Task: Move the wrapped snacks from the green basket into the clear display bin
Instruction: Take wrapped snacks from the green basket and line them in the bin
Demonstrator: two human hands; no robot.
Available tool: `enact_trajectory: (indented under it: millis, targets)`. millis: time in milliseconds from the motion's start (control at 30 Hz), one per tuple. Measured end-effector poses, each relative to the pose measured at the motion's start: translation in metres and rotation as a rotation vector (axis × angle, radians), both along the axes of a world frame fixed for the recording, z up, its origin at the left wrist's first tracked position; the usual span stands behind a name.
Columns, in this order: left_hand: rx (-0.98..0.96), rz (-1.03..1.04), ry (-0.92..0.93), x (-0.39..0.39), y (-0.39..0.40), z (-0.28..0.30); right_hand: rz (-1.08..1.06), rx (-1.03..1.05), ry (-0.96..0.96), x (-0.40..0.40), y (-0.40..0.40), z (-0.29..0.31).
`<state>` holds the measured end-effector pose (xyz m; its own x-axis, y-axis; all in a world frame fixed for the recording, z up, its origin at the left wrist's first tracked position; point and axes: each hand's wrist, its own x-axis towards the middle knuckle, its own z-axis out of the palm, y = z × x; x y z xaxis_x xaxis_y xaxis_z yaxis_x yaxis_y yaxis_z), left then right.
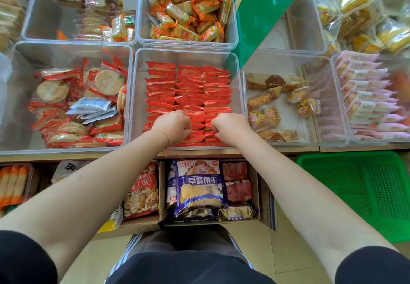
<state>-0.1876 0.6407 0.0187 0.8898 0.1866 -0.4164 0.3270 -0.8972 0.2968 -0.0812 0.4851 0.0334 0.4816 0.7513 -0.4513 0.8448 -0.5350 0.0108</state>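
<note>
Reaching into the clear display bin (240, 97), both hands worked the near rows of red wrapped snacks (188, 88), which stood on edge, long axes running left to right. The left hand (172, 126) and right hand (230, 127) had fingers curled down among the packets; whether either pinched one could not be told, as the fingertips were hidden. The green basket (363, 190) sat near right, apparently emptied, closer to the right hand.

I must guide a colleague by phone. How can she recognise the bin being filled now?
Find the green basket on the floor; the clear display bin sits up-left, where both hands reach in. Only it holds red packets in tidy rows.
</note>
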Motion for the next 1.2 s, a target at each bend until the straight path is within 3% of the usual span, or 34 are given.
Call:
enact_trajectory:
  millis: [233,367,533,733,900,1067,1200]
  targets:
    - [0.052,-0.031,0.004,0.003,0.003,-0.001,-0.111,0.064,-0.059,0.0,0.005,0.003]
    - [0.05,0.081,-0.066,0.003,0.004,-0.005,-0.132,0.122,-0.02,-0.005,-0.002,0.002]
    - [-0.037,0.057,-0.065,0.001,-0.002,-0.005,-0.063,-0.013,0.127,-0.007,-0.007,0.01]
    - [-0.059,-0.056,0.05,-0.005,-0.004,0.002,0.05,-0.211,0.013,-0.006,0.011,0.013]
    - [-0.007,-0.126,0.134,0.002,-0.007,0.011,0.115,-0.224,0.02,-0.002,0.009,0.007]
    - [0.033,-0.136,0.176,0.005,-0.008,0.01,0.041,-0.128,0.006,0.01,0.006,0.006]
    - [0.028,-0.113,0.125,0.003,-0.007,0.007,0.066,-0.219,0.089,0.007,0.004,0.011]
